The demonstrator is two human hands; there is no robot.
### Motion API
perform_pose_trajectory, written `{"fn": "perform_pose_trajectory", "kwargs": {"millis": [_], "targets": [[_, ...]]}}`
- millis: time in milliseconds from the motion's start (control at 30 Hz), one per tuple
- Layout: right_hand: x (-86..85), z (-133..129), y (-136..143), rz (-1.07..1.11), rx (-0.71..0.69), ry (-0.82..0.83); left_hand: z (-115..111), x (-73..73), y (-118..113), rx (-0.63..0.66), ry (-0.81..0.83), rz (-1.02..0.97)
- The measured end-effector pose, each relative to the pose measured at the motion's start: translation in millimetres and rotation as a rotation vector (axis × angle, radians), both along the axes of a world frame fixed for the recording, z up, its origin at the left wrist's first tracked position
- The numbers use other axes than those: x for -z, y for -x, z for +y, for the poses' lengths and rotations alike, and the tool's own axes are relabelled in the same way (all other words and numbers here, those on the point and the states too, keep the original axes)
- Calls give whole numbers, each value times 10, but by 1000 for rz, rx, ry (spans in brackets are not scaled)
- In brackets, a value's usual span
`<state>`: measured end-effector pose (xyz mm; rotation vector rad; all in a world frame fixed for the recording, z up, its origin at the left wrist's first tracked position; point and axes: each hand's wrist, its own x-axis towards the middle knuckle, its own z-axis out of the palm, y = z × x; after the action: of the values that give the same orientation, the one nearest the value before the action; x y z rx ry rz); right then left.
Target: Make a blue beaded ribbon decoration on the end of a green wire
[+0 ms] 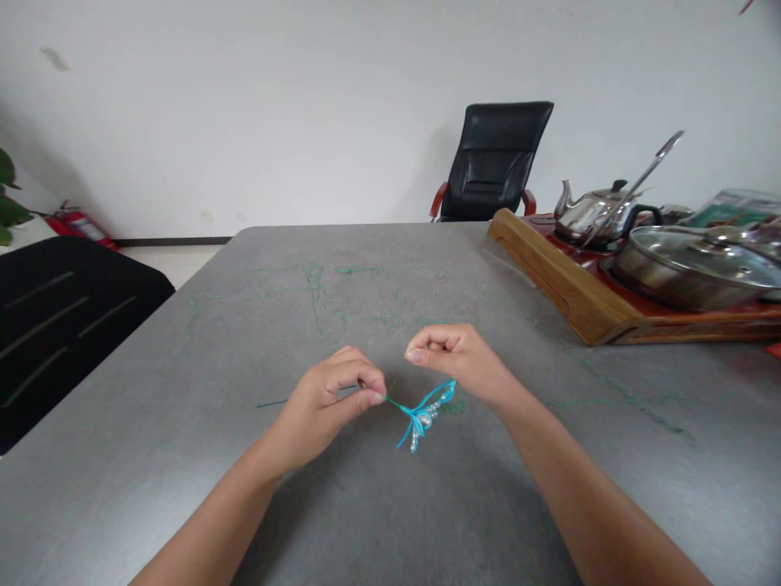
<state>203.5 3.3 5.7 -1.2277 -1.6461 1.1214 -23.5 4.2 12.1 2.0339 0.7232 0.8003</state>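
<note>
Steadying thin, straight dark-green stem (272, 404), pinched tight in L hand (333, 395), is best done nr bright-blue-looped, pearl-beaded ornament (425, 419) at its R end; R hand (457, 356) fingertips look together, hold can't be told.

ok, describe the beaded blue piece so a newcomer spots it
Over the grey table, find the left hand, pinching a green stem. The beaded blue piece is at the stem's right end. Its bright blue loops and silvery beads set it apart from the thin green threads strewn about.
</note>
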Motion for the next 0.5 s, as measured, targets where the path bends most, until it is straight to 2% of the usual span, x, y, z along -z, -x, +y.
{"fn": "perform_pose_trajectory", "kwargs": {"millis": [100,267,400,500], "targets": [[125,56,58,144,-65,118,20,41,9,-68,221,-197],[341,109,166,188,-176,145,54,103,-18,-124,674,-590],[375,147,69,-63,-90,61,117,108,-5,-291,794,-741],[325,129,21,-284,48,-137,145,100,3,-379,802,-775]]}}
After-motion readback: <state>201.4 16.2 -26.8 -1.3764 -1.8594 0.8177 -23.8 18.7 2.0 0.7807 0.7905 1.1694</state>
